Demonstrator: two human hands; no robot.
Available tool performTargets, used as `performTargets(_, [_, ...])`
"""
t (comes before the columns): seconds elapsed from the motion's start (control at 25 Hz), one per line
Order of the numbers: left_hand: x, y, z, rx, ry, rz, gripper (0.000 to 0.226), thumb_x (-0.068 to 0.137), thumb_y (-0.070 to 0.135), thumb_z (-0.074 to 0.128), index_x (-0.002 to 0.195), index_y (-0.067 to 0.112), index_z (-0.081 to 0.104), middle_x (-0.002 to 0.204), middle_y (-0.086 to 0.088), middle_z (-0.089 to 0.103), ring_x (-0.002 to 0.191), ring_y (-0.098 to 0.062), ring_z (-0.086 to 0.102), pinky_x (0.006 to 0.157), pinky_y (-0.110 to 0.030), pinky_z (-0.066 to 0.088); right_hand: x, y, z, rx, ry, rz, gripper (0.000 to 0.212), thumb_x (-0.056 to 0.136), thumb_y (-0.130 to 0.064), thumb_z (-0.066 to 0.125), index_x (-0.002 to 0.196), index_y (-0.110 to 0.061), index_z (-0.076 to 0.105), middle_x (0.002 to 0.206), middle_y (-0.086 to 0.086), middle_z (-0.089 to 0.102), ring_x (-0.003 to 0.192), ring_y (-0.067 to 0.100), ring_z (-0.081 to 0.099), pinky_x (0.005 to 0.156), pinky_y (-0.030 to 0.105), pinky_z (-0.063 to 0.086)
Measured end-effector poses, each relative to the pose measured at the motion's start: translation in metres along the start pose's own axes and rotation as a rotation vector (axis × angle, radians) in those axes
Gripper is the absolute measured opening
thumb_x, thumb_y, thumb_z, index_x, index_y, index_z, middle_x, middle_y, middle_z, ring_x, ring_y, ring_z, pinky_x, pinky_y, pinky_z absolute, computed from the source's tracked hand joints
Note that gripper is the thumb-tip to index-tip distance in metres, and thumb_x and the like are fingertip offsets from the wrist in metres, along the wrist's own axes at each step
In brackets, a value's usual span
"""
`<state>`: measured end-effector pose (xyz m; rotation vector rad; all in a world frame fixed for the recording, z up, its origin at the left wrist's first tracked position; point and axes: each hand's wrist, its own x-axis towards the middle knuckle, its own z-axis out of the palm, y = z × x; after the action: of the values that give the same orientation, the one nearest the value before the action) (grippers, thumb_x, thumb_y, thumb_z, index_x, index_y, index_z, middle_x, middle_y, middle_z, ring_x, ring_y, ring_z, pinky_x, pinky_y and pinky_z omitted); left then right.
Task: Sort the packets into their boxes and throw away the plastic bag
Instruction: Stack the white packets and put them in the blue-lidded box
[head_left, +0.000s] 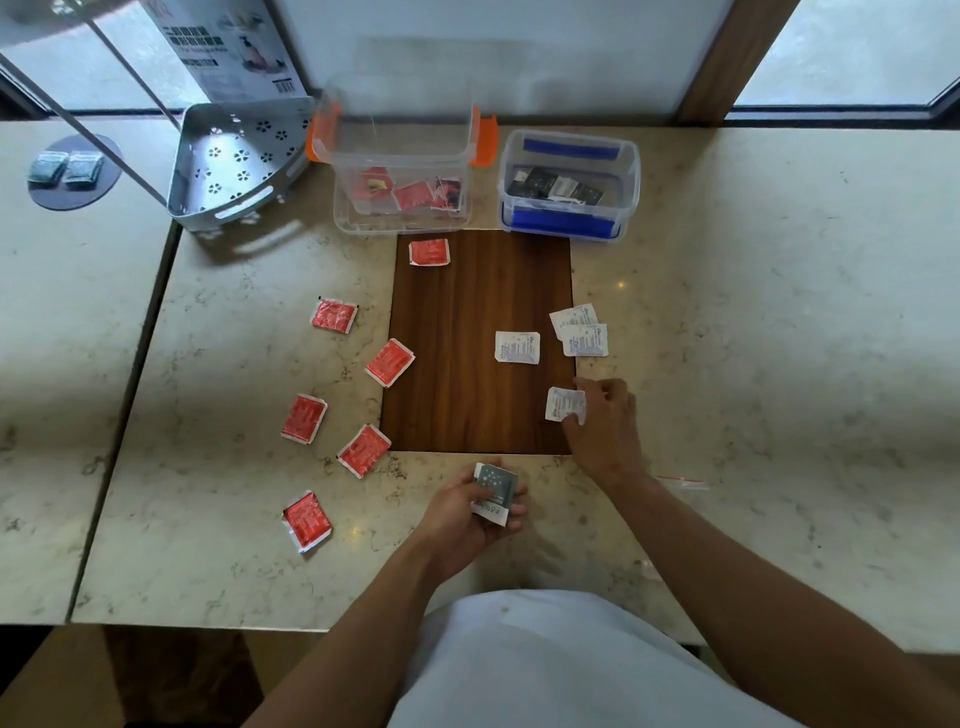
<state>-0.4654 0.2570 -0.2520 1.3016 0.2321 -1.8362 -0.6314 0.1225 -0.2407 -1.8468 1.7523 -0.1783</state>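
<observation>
My left hand (462, 514) holds a small stack of grey-and-white packets (493, 491) near the table's front. My right hand (605, 421) pinches a white packet (563, 405) at the right edge of the wooden board (467, 374). Three more white packets lie further back: one (517, 347) on the board, two overlapping (579, 331) at its right edge. Several red packets (389, 362) are scattered on the left, and one (429, 252) lies at the board's far edge. An orange-latched clear box (402, 208) holds red packets. A blue-latched clear box (569, 221) holds dark and white packets.
A clear plastic bag with a red strip (683, 480) lies right of my right forearm. A grey perforated corner rack (234, 161) stands at the back left. Two bluish packets (65, 169) rest on a dark round pad on the neighbouring table, beyond a gap.
</observation>
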Motion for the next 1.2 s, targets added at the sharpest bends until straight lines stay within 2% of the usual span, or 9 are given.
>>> performTargets(0.12, [0.003, 0.003, 0.002, 0.011, -0.063, 0.016, 0.043, 0.099, -0.003, 0.04, 0.132, 0.018, 0.056, 0.116, -0.028, 0.072, 0.092, -0.04, 0.071, 0.077, -0.047, 0.06, 0.014, 0.006, -0.001, -0.252, -0.094, -0.039, 0.061, 0.09, -0.028, 0.065, 0.146, -0.018, 0.041, 0.139, 0.013, 0.043, 0.126, 0.035, 0.039, 0.103, 0.044, 0.042])
performTargets(0.24, [0.006, 0.003, 0.003, 0.071, -0.063, 0.048, 0.035, 0.101, -0.002, 0.047, 0.132, 0.012, 0.054, 0.12, -0.022, 0.072, 0.106, -0.041, 0.072, 0.083, -0.048, 0.063, 0.018, 0.014, 0.004, -0.27, -0.122, -0.047, 0.062, 0.089, -0.034, 0.066, 0.144, -0.02, 0.041, 0.133, 0.012, 0.053, 0.121, 0.034, 0.046, 0.099, 0.044, 0.044])
performTargets(0.36, [0.007, 0.003, 0.006, 0.125, 0.002, 0.062, 0.03, 0.098, 0.003, 0.058, 0.128, 0.005, 0.056, 0.12, -0.023, 0.071, 0.1, -0.037, 0.074, 0.077, -0.044, 0.064, 0.02, 0.019, 0.008, -0.023, -0.177, 0.046, 0.038, 0.09, -0.029, 0.065, 0.125, -0.016, 0.057, 0.119, 0.008, 0.066, 0.103, 0.025, 0.062, 0.079, 0.034, 0.053])
performTargets(0.44, [0.009, 0.002, 0.007, 0.255, 0.074, 0.088, 0.03, 0.095, 0.013, 0.067, 0.122, 0.002, 0.062, 0.11, -0.021, 0.073, 0.081, -0.029, 0.075, 0.067, -0.036, 0.062, 0.014, 0.016, 0.01, 0.19, -0.226, 0.1, 0.023, 0.091, -0.029, 0.064, 0.109, -0.016, 0.065, 0.105, 0.001, 0.07, 0.088, 0.016, 0.063, 0.063, 0.022, 0.046])
performTargets(0.6, [0.014, -0.003, 0.005, 0.448, 0.152, 0.143, 0.021, 0.091, 0.02, 0.073, 0.106, 0.004, 0.072, 0.097, -0.025, 0.074, 0.059, -0.017, 0.06, 0.052, -0.026, 0.05, -0.007, 0.005, 0.007, 0.543, -0.415, 0.072, 0.005, 0.088, -0.034, 0.067, 0.092, -0.037, 0.067, 0.09, -0.018, 0.07, 0.085, 0.005, 0.068, 0.063, 0.014, 0.049])
performTargets(0.76, [0.012, -0.006, 0.001, 0.433, 0.097, 0.131, 0.021, 0.094, 0.023, 0.07, 0.097, 0.004, 0.077, 0.081, -0.017, 0.072, 0.056, -0.017, 0.055, 0.052, -0.029, 0.045, -0.023, 0.004, 0.013, 0.398, -0.552, -0.091, 0.012, 0.086, -0.03, 0.071, 0.098, -0.029, 0.072, 0.089, -0.013, 0.074, 0.079, 0.003, 0.071, 0.066, 0.019, 0.058])
performTargets(1.0, [0.005, -0.004, 0.003, 0.264, 0.123, 0.128, 0.026, 0.101, 0.025, 0.058, 0.108, 0.006, 0.073, 0.105, -0.019, 0.077, 0.092, -0.032, 0.076, 0.075, -0.043, 0.063, -0.032, 0.003, 0.014, 0.488, -0.71, 0.017, 0.012, 0.087, -0.031, 0.072, 0.095, -0.039, 0.07, 0.091, -0.02, 0.074, 0.084, 0.0, 0.072, 0.068, 0.016, 0.055])
performTargets(1.12, [0.001, 0.002, 0.01, 0.102, 0.147, 0.101, 0.034, 0.102, 0.036, 0.054, 0.111, 0.007, 0.069, 0.103, -0.017, 0.078, 0.095, -0.032, 0.076, 0.069, -0.038, 0.063, -0.038, 0.005, 0.018, 0.531, -0.659, 0.029, 0.015, 0.088, -0.034, 0.071, 0.102, -0.033, 0.072, 0.093, -0.017, 0.075, 0.084, 0.001, 0.072, 0.066, 0.017, 0.055])
performTargets(1.2, [-0.002, 0.003, 0.012, 0.014, 0.094, 0.088, 0.038, 0.102, 0.039, 0.053, 0.118, 0.007, 0.066, 0.111, -0.017, 0.076, 0.104, -0.033, 0.074, 0.076, -0.037, 0.063, -0.043, 0.004, 0.022, 0.604, -0.56, 0.08, 0.02, 0.09, -0.033, 0.071, 0.108, -0.026, 0.071, 0.096, -0.017, 0.075, 0.083, 0.0, 0.072, 0.063, 0.015, 0.055])
